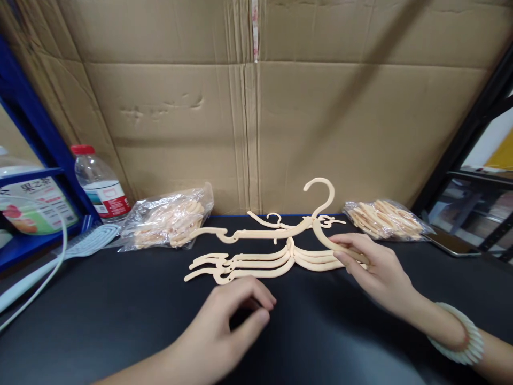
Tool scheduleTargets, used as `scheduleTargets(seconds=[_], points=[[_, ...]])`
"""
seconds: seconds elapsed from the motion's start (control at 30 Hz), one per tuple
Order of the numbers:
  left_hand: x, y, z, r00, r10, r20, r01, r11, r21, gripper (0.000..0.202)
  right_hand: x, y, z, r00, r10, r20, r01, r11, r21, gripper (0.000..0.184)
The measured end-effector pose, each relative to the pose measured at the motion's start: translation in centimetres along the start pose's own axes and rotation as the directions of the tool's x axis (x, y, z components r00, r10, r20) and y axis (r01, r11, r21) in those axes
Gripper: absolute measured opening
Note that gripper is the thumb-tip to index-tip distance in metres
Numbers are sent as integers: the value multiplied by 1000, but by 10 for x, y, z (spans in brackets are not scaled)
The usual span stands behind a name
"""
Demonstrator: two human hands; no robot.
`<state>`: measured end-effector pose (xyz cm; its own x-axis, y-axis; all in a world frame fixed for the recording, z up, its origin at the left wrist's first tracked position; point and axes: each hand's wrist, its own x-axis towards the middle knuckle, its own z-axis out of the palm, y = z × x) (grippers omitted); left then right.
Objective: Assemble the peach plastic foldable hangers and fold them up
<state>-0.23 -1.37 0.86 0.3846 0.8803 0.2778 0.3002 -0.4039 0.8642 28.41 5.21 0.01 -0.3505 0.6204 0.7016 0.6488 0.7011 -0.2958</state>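
My right hand (377, 270) grips one arm of a beige clothes hanger (268, 234) between thumb and fingers. This hanger is raised over the table, its hook pointing up and its other arm stretching left. Beneath it lie several similar hangers (256, 266), stacked side by side on the dark tabletop; the right ends are partly hidden by my right hand. Just in front of that stack is my left hand (236, 321), loosely curled, with a gap between thumb and fingers and nothing visible in it. Another hanger (264, 220) rests farther back, partly covered by the held one.
Clear plastic bags of beige hanger parts lie at the back left (168, 219) and back right (385, 219). On the left are a red-capped bottle (98, 184), a pale brush (90, 241) and a white cable (64, 251). A phone (455, 243) lies right. Cardboard (180, 123) walls the back.
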Motion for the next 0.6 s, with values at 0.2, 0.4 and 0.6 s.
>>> scheduleTargets(seconds=[0.2, 0.4, 0.6], points=[[-10, 20, 4, 884, 227, 410, -403, 813, 419, 32, 5, -2, -5, 953, -61, 298, 51, 998, 43, 13], [-6, 15, 2, 907, 191, 375, -385, 735, 558, 37, 9, -4, -5, 884, -43, 466, 45, 999, 6, 9], [-5, 9, 3, 916, 133, 379, -350, 729, 589, 37, 9, -1, -4, 848, -78, 524, 130, 990, -63, 10]])
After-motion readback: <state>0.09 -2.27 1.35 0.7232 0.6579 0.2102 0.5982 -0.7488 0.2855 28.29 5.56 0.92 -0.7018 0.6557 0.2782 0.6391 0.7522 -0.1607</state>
